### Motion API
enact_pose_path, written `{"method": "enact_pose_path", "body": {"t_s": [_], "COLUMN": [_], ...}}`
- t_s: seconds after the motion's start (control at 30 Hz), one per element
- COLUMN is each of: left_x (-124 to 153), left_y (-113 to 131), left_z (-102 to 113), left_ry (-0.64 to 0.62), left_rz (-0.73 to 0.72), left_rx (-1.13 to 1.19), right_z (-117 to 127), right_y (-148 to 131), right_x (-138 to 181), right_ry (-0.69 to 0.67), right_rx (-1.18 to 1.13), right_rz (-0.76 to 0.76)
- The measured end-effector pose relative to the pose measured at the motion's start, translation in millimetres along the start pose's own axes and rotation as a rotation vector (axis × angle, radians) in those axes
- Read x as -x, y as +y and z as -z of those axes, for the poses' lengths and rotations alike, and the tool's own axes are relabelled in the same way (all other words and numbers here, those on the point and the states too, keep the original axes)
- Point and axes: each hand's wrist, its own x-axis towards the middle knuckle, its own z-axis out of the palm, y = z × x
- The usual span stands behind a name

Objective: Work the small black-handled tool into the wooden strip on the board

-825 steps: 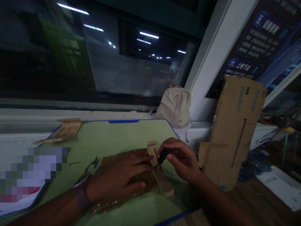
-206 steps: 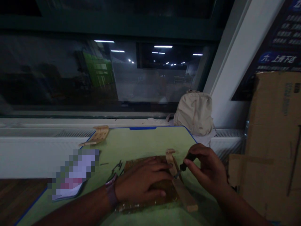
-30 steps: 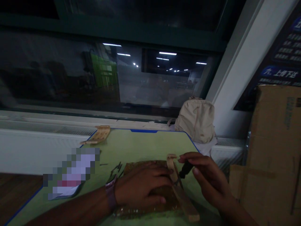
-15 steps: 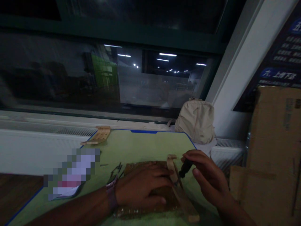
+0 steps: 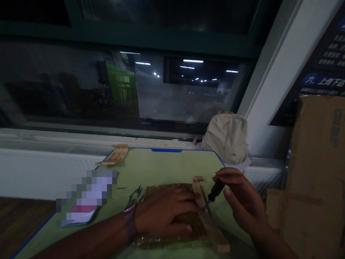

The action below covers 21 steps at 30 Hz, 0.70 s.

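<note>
My left hand (image 5: 167, 208) lies flat with fingers stretched over a brown, film-covered block (image 5: 192, 223). Its fingertips touch the side of a curved wooden piece (image 5: 214, 232) that runs along the block's right edge. In my right hand (image 5: 244, 198) is a screwdriver (image 5: 216, 189) with a black handle, held at its top end between fingers and thumb. The screwdriver tilts down to the left, its shaft meeting the wooden piece near my left fingertips. The exact contact of its tip is too dark to make out.
Several small dark screws or bits (image 5: 137, 192) lie left of the block. A curved wooden part with holes (image 5: 117, 154) rests at the table's (image 5: 167, 165) far left corner. A blurred-out pale object (image 5: 91, 198) lies at left. Beyond are a beige backpack (image 5: 226, 136) and cardboard boxes (image 5: 315, 172).
The black handle stands slightly higher and more of the screwdriver shows below my right fingers. My left hand keeps its place on the block. The view has shifted a little.
</note>
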Motion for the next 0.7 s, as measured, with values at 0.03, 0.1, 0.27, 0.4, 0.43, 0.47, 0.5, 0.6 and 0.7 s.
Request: {"method": "enact_pose_path", "body": {"t_s": [0.03,0.1,0.27,0.4,0.43,0.47,0.5,0.6,0.7], "left_x": [0.0,0.3,1.8,2.3,2.3,2.2,2.1,1.9,1.9], "left_y": [-0.3,-0.8,-0.7,-0.5,-0.4,-0.2,0.0,0.3,0.7], "left_z": [-0.6,-1.6,-2.0,-0.5,0.0,0.4,0.7,1.3,1.8], "left_ry": [0.006,0.014,0.017,-0.001,-0.008,-0.016,-0.024,-0.038,-0.026], "left_rz": [-0.002,-0.007,-0.009,-0.010,-0.007,-0.002,0.002,0.003,-0.007], "left_rx": [0.006,0.015,0.017,0.004,0.002,0.004,0.009,0.023,0.022], "right_z": [-0.7,-2.7,-2.6,3.4,4.3,4.7,4.5,1.6,-0.2], "right_y": [-1.9,-5.0,-4.8,-7.7,-9.5,-11.4,-13.0,-14.0,-10.3], "right_x": [-0.2,-0.5,-2.7,-5.0,-5.2,-5.2,-5.0,-2.8,-0.4], "right_ry": [-0.030,-0.071,0.012,0.014,-0.004,-0.028,-0.061,-0.143,-0.079], "right_rx": [-0.052,-0.139,-0.049,0.091,0.085,0.065,0.036,-0.057,-0.055], "right_rz": [-0.022,-0.044,0.021,0.122,0.118,0.101,0.076,0.007,-0.013]}}
